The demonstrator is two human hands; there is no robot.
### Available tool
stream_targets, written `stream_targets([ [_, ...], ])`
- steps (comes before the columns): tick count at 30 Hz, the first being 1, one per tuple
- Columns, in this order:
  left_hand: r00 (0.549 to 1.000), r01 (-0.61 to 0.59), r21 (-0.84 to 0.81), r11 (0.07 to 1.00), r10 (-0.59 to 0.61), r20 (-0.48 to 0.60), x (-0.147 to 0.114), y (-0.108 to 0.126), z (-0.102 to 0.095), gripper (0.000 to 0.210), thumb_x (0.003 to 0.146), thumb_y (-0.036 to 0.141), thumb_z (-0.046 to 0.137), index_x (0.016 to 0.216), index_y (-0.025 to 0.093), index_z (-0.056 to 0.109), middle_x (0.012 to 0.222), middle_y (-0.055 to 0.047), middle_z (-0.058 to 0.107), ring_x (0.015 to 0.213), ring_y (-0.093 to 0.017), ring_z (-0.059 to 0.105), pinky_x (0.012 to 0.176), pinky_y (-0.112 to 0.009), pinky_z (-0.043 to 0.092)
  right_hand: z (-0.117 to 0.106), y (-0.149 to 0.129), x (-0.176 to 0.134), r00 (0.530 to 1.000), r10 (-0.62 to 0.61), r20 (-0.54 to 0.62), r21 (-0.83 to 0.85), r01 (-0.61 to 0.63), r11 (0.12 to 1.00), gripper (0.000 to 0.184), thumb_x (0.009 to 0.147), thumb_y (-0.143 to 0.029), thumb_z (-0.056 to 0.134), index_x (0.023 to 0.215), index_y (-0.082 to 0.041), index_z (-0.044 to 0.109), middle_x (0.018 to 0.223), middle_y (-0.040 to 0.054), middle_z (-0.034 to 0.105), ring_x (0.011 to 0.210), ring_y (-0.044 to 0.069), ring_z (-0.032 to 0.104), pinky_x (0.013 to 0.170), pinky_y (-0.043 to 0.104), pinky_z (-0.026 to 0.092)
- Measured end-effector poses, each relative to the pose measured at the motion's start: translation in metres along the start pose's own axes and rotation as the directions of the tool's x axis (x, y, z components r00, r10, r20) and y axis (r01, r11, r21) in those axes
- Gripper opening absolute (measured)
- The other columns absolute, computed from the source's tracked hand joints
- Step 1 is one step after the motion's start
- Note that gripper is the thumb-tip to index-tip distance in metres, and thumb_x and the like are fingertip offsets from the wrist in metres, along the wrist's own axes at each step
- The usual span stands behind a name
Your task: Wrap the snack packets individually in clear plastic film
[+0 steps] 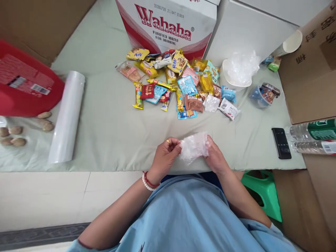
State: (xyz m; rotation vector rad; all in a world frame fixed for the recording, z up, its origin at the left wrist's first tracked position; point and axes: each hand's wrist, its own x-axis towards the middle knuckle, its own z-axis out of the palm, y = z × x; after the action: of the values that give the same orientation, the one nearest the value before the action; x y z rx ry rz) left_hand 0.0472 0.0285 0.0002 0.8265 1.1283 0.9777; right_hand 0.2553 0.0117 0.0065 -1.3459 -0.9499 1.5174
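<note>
Between my two hands, over the front part of the cloth-covered table, is a crumpled clear plastic bag (193, 148). My left hand (168, 154) pinches its left edge between thumb and fingers; a ring and a red and white bracelet show on this arm. On the other side, my right hand (215, 155) grips the right edge, its fingers partly hidden behind the plastic. What the bag holds, if anything, I cannot make out. Beyond the hands lies a heap of small wrapped snacks (194, 103) in yellow, blue, red and brown packets.
A Wahaha water carton (168, 29) stands behind the snacks. To the right are a white bowl of clear bags (228, 78), a small blue cup (258, 97), a phone (281, 143) and bottles (312, 131). Leftward lie a plastic roll (68, 117), a red container (26, 80) and walnuts (18, 141).
</note>
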Motion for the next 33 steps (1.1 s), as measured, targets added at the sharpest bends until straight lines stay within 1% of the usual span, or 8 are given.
stream_targets([
  [8, 0.986, 0.103, -0.323, 0.941, -0.139, -0.09, -0.001, 0.009, -0.002, 0.052, 0.07, 0.053, 0.093, 0.084, 0.02, 0.055, 0.063, 0.009, 0.052, 0.051, -0.004, 0.04, 0.05, -0.017, 0.032, -0.005, -0.012, 0.008, 0.972, 0.168, -0.164, 0.168, -0.14, 0.976, 0.047, 0.073, -0.059, 0.09, 0.094, -0.021, 0.07, 0.075, -0.002, 0.064, 0.062, 0.01, 0.056, 0.047, 0.019, 0.044],
  [14, 0.987, 0.133, -0.52, 0.844, -0.161, -0.009, -0.001, 0.006, 0.003, 0.054, 0.066, 0.042, 0.099, 0.085, 0.02, 0.053, 0.066, 0.008, 0.056, 0.054, -0.004, 0.045, 0.054, -0.016, 0.04, 0.002, -0.009, -0.005, 0.95, 0.312, 0.008, 0.258, -0.303, 0.917, 0.063, 0.068, -0.039, 0.096, 0.121, -0.024, 0.065, 0.102, 0.0042, 0.078, 0.071, 0.013, 0.068, 0.051, 0.02, 0.053],
  [19, 0.992, 0.093, -0.545, 0.833, -0.122, -0.017, 0.0, 0.0, 0.008, 0.053, 0.068, 0.041, 0.098, 0.09, 0.021, 0.053, 0.071, 0.007, 0.058, 0.06, -0.007, 0.052, 0.061, -0.019, 0.046, 0.022, -0.005, -0.007, 0.926, 0.353, 0.137, 0.343, -0.379, 0.86, 0.056, 0.066, -0.031, 0.096, 0.113, -0.022, 0.066, 0.104, 0.006, 0.079, 0.071, 0.012, 0.067, 0.052, 0.019, 0.052],
  [22, 0.994, 0.105, -0.356, 0.929, -0.099, 0.035, -0.007, -0.007, 0.009, 0.045, 0.081, 0.051, 0.087, 0.091, 0.021, 0.055, 0.075, 0.003, 0.06, 0.064, -0.009, 0.054, 0.063, -0.021, 0.046, 0.034, -0.003, 0.002, 0.95, 0.303, 0.075, 0.354, -0.309, 0.883, 0.045, 0.061, -0.031, 0.095, 0.096, -0.02, 0.069, 0.082, -0.0018, 0.07, 0.063, 0.009, 0.057, 0.049, 0.017, 0.044],
  [25, 0.995, -0.032, 0.006, 0.999, 0.032, -0.091, -0.018, -0.012, 0.006, 0.038, 0.091, 0.053, 0.075, 0.105, 0.02, 0.06, 0.092, -0.002, 0.064, 0.075, -0.013, 0.058, 0.067, -0.025, 0.048, 0.037, -0.003, 0.011, 0.979, 0.191, -0.067, 0.283, -0.165, 0.945, 0.038, 0.06, -0.032, 0.091, 0.087, -0.02, 0.068, 0.071, -0.0058, 0.061, 0.057, 0.007, 0.046, 0.047, 0.019, 0.035],
  [27, 0.941, -0.235, 0.278, 0.931, 0.29, -0.175, -0.023, -0.011, 0.003, 0.048, 0.09, 0.054, 0.075, 0.122, 0.021, 0.059, 0.115, -0.009, 0.064, 0.095, -0.019, 0.062, 0.078, -0.031, 0.053, 0.036, -0.003, 0.014, 0.988, 0.1, -0.116, 0.13, -0.085, 0.988, 0.03, 0.066, -0.035, 0.086, 0.086, -0.021, 0.068, 0.071, -0.0054, 0.06, 0.057, 0.008, 0.044, 0.049, 0.022, 0.034],
  [30, 0.822, -0.468, 0.544, 0.697, 0.569, -0.022, -0.023, -0.005, 0.002, 0.07, 0.081, 0.059, 0.083, 0.136, 0.022, 0.059, 0.139, -0.016, 0.06, 0.126, -0.029, 0.059, 0.101, -0.044, 0.053, 0.032, -0.005, 0.011, 0.996, -0.01, -0.089, -0.128, -0.002, 0.992, 0.019, 0.075, -0.036, 0.077, 0.081, -0.021, 0.067, 0.073, -0.0038, 0.062, 0.064, 0.011, 0.049, 0.06, 0.025, 0.041],
  [33, 0.878, -0.414, 0.565, 0.713, 0.477, 0.042, -0.014, 0.002, 0.0, 0.037, 0.091, 0.052, 0.073, 0.114, 0.022, 0.071, 0.114, -0.009, 0.074, 0.109, -0.025, 0.068, 0.098, -0.04, 0.054, 0.028, -0.006, 0.007, 0.998, -0.041, -0.056, -0.233, 0.027, 0.972, 0.016, 0.078, -0.035, 0.072, 0.084, -0.021, 0.067, 0.076, -0.0028, 0.064, 0.068, 0.013, 0.053, 0.065, 0.027, 0.043],
])
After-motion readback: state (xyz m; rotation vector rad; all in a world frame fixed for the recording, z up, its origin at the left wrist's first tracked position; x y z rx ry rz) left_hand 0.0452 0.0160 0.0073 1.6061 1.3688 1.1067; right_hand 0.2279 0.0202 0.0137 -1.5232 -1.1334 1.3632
